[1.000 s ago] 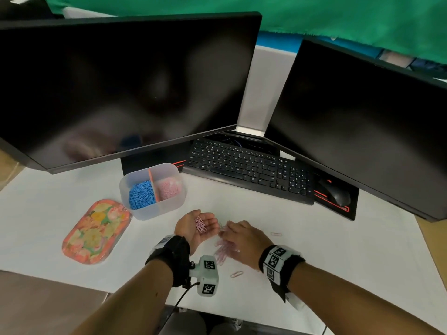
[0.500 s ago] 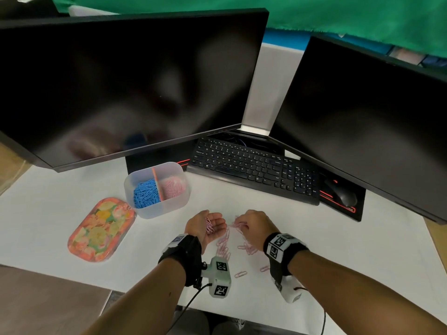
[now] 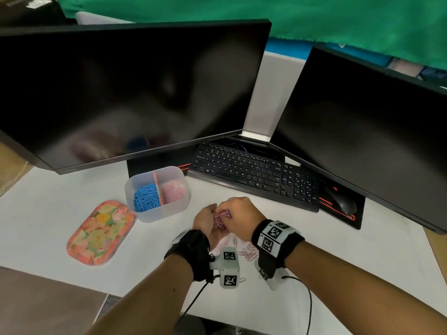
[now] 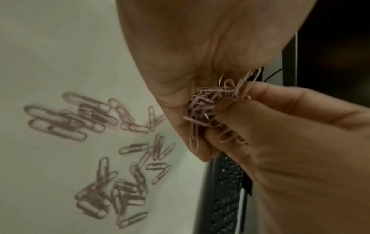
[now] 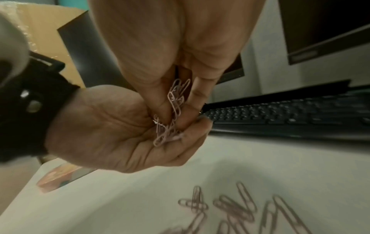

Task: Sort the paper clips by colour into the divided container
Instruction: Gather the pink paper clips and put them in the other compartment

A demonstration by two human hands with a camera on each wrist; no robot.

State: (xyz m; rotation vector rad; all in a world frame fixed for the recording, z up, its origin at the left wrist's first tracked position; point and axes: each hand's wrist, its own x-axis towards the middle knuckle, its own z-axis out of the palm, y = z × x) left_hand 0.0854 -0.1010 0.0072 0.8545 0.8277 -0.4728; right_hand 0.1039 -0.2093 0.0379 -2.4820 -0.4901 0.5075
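Observation:
A clear divided container (image 3: pixel 179 207) stands left of my hands, with blue paper clips (image 3: pixel 146 197) in its left compartment and pink paper clips (image 3: pixel 173 191) in its right. My left hand (image 3: pixel 207 218) is cupped palm up round a bunch of pink clips (image 5: pixel 166 134). My right hand (image 3: pixel 235 212) sits right against it and pinches several pink clips (image 5: pixel 177 96) over that palm. More loose pink clips (image 4: pixel 104 166) lie on the white table below both hands.
A flowery oval tray (image 3: pixel 99 233) lies left of the container. A black keyboard (image 3: pixel 254 175) and mouse (image 3: pixel 343 201) sit behind the hands, under two dark monitors (image 3: pixel 125 93). Wrist camera cables hang over the table's front edge.
My right hand has lifted off the table with a pinch of pink clips and come up against my left palm. The left hand has curled more closely round its clips.

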